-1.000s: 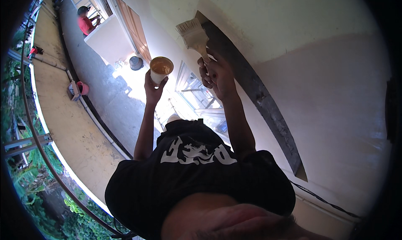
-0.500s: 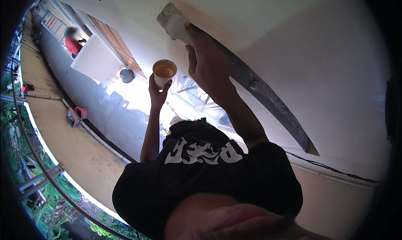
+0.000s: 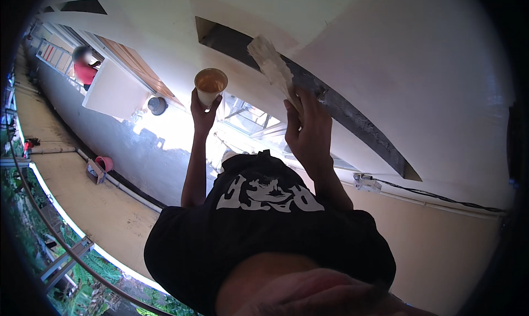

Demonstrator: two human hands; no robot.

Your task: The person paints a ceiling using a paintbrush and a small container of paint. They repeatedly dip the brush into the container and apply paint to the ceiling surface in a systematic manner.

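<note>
My left hand (image 3: 203, 113) holds a pale cup (image 3: 211, 82) upright, with tan-brown liquid inside. My right hand (image 3: 308, 130) grips a wide paintbrush (image 3: 271, 65) with pale, paint-coated bristles, turned almost edge-on. The brush is raised in front of a long, dark grey recessed strip (image 3: 374, 141) in the white wall (image 3: 408, 73); whether it touches the surface I cannot tell. The wall's upper part shows patches of differing shade. The cup is left of the brush, with a glazed window (image 3: 250, 117) behind and between my hands.
A person (image 3: 84, 73) in red is beside a white panel (image 3: 107, 87) and a ladder (image 3: 49, 57). A dark bucket (image 3: 157, 106) is by the door (image 3: 132, 62); a pink tub (image 3: 104, 163) sits along a ledge (image 3: 82, 195) with pipes. Cables (image 3: 430, 199) run along the wall.
The brush has come down and rightward and turned more edge-on. The cup is slightly higher and further left. The view has shifted, showing more of the recess's upper end.
</note>
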